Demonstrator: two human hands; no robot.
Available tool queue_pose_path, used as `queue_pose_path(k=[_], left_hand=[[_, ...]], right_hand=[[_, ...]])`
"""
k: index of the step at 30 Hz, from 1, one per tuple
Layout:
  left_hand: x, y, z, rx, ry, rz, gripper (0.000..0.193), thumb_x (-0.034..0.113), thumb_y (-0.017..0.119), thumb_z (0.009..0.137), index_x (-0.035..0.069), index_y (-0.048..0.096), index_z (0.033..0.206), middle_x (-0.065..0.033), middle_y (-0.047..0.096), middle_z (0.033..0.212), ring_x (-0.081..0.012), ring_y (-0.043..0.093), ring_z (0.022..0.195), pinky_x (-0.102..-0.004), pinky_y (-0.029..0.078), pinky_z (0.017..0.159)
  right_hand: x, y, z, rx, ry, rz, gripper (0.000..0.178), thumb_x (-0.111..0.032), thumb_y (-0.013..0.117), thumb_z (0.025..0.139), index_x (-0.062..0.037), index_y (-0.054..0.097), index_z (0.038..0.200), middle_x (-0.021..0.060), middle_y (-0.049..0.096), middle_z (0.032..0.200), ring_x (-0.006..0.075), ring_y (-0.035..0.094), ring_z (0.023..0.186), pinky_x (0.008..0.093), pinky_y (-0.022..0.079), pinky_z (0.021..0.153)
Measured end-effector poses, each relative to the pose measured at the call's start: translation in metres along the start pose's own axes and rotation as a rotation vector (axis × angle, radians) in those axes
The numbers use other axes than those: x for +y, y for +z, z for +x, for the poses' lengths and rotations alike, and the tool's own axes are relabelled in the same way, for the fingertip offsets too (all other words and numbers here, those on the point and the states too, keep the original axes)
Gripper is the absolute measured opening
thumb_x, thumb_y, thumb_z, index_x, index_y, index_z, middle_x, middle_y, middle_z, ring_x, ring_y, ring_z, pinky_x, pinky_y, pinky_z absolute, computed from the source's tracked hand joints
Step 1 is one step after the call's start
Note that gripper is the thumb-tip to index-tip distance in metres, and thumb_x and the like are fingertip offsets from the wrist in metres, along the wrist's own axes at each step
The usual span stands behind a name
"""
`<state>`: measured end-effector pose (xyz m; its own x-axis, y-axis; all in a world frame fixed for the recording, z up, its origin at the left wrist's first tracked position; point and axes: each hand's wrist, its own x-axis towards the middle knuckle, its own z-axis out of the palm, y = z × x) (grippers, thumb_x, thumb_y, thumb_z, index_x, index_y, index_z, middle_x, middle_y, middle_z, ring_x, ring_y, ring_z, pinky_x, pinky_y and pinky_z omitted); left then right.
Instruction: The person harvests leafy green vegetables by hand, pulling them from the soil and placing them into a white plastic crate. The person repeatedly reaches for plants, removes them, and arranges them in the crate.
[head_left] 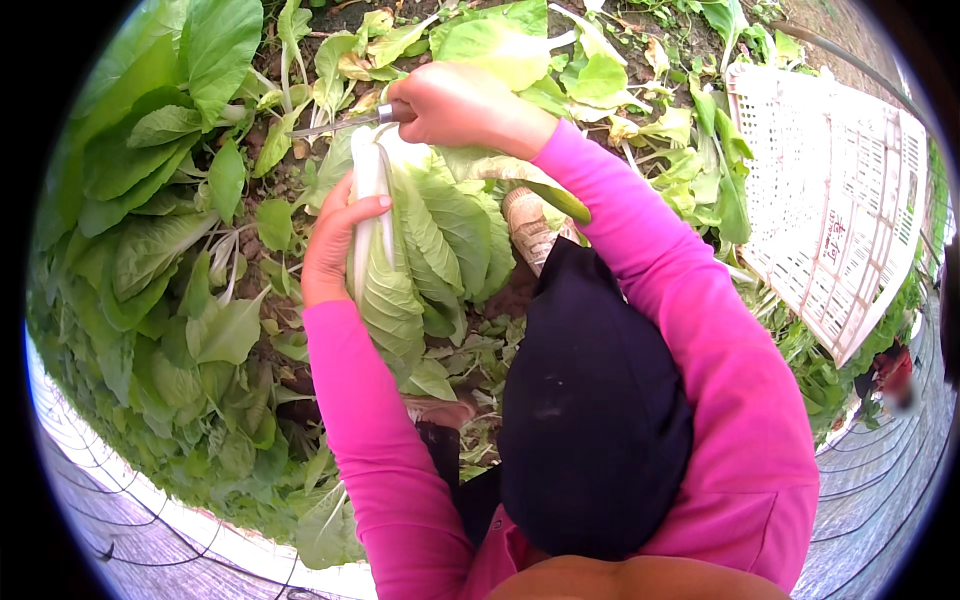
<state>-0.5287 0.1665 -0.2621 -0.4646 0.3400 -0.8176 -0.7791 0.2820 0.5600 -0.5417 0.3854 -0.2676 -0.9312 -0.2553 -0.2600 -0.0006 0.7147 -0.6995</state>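
Observation:
A head of leafy greens (440, 235) with thick white stalks is in my left hand (332, 245), whose thumb presses across the stalks while the fingers go round the far side. Its white base points away from me and its broad pale green leaves hang back toward my knees. My right hand (465, 105) is closed round the handle of a knife (340, 126). The blade points left, just beyond the stalk base; whether it touches the base I cannot tell. A yellowing leaf (525, 175) lies below my right wrist.
Dense standing greens (150, 230) fill the left side. Cut and wilted leaves (500, 45) litter the soil ahead. A white perforated plastic crate (830, 190) stands at the right. My shoe (528, 222) is beside the held greens.

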Motion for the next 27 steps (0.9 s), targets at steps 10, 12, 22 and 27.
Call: queue_pose_path(k=[10, 12, 22, 27], left_hand=[[0.013, 0.013, 0.015, -0.091, 0.066, 0.163, 0.074, 0.023, 0.071, 0.061, 0.001, 0.046, 0.127, -0.0088, 0.056, 0.109, -0.0172, 0.053, 0.096, -0.0274, 0.041, 0.085], [0.015, 0.014, 0.015, -0.098, 0.08, 0.196, 0.074, 0.022, 0.071, 0.061, 0.0, 0.046, 0.127, -0.0089, 0.056, 0.11, -0.0169, 0.053, 0.097, -0.0273, 0.04, 0.086], [0.003, 0.007, 0.003, -0.072, 0.113, 0.182, 0.069, 0.015, 0.069, 0.061, 0.0, 0.047, 0.125, -0.0092, 0.057, 0.109, -0.0171, 0.055, 0.094, -0.0274, 0.043, 0.085], [-0.01, -0.004, -0.006, -0.004, 0.072, -0.21, 0.066, 0.007, 0.063, 0.064, 0.002, 0.044, 0.128, -0.0117, 0.057, 0.112, -0.0223, 0.058, 0.098, -0.0304, 0.045, 0.088]], right_hand=[[0.017, -0.005, -0.011, 0.252, -0.093, -0.201, 0.014, -0.019, 0.066, 0.071, -0.0099, 0.06, 0.079, 0.0055, 0.059, 0.072, 0.0262, 0.061, 0.069, 0.0375, 0.046, 0.061], [0.012, -0.01, -0.015, 0.266, -0.091, -0.244, 0.015, -0.022, 0.066, 0.07, -0.0102, 0.062, 0.077, 0.0064, 0.061, 0.073, 0.026, 0.062, 0.071, 0.0383, 0.049, 0.062], [0.056, -0.048, -0.031, 0.604, 0.087, -0.573, 0.017, -0.016, 0.067, 0.066, -0.0115, 0.057, 0.08, 0.0064, 0.056, 0.073, 0.0251, 0.058, 0.072, 0.0359, 0.048, 0.058], [0.076, -0.054, -0.048, 0.724, 0.08, -0.715, 0.022, -0.023, 0.065, 0.075, -0.0126, 0.063, 0.095, 0.0072, 0.061, 0.077, 0.0244, 0.06, 0.067, 0.0354, 0.049, 0.058]])
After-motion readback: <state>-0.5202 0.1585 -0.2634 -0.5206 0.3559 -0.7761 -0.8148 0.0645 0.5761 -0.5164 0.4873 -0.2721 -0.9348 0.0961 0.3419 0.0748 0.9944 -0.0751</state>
